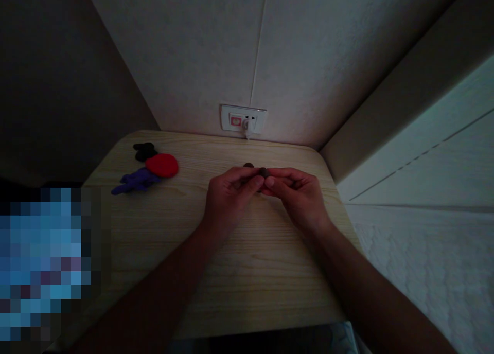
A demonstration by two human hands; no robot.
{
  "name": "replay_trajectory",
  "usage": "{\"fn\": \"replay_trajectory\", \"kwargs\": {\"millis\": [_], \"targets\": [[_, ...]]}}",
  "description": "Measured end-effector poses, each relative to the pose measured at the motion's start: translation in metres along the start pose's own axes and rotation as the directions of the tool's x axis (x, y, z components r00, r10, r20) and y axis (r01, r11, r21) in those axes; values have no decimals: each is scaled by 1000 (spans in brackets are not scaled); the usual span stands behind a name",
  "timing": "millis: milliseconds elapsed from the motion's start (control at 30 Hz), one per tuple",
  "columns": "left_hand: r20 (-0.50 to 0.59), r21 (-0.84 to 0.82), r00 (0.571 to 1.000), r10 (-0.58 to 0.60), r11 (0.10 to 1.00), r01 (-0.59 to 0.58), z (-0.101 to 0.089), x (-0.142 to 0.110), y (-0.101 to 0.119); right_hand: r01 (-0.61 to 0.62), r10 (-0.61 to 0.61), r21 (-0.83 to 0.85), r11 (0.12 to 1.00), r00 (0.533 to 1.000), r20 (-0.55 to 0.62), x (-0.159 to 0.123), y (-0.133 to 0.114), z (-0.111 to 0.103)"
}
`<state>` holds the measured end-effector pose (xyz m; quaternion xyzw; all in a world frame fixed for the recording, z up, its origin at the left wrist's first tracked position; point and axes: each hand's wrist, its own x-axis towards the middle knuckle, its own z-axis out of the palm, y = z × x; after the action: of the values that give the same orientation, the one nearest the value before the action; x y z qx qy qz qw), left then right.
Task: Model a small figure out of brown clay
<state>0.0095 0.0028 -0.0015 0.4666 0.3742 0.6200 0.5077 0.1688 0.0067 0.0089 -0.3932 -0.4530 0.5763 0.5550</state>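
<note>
A small dark brown lump of modelling clay (264, 172) is pinched between the fingertips of both my hands, above the middle of the wooden tabletop (247, 271). My left hand (233, 192) is closed on it from the left, thumb and forefinger together. From the right, the thumb and fingers of my right hand (297, 189) press on the same lump. A second brown piece (248, 165) shows just behind my left fingers; whether it touches the first is hidden. My fingers cover much of the clay.
On the tabletop's left lie a flat red clay piece (162, 165), a black one (145, 151) and a lumpy purple one (137, 180). At the back, a wall socket (227, 118) holds a plug (247, 128). A pale quilted surface (417, 277) lies to the right. The lower left is pixelated.
</note>
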Motion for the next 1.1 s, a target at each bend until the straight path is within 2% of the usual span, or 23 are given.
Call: {"fn": "replay_trajectory", "kwargs": {"millis": [167, 267, 333, 567, 800, 967, 1100], "targets": [[-11, 71, 999, 41, 997, -40, -2, 0, 4, 36, -37, -54, 998, 999, -13, -2, -1, 1], [9, 41, 1000, 23, 999, -23, -1, 0, 3, 80, -84, -94, 992, 996, -40, -2, -1, 1], [23, -3, 1000, -3, 1000, 3, -1, 0, 1, 93, -95, -65, 994, 995, -39, -1, -1, 2], [27, 25, 1000, 13, 1000, -13, -1, 0, 0, 12, -13, 31, 999, 1000, 28, -2, -5, 3], [-24, 27, 999, -44, 999, 45, 2, -2, 9, 130, -131, -33, 991, 991, -30, -1, 0, 2], [26, 68, 999, 39, 997, -41, 0, -3, 8, 110, -112, -79, 991, 994, -19, -2, -1, 3], [94, 32, 996, 10, 999, -13, 0, -3, 7, 128, -129, -79, 989, 992, -8, -2, -3, 3]]}}
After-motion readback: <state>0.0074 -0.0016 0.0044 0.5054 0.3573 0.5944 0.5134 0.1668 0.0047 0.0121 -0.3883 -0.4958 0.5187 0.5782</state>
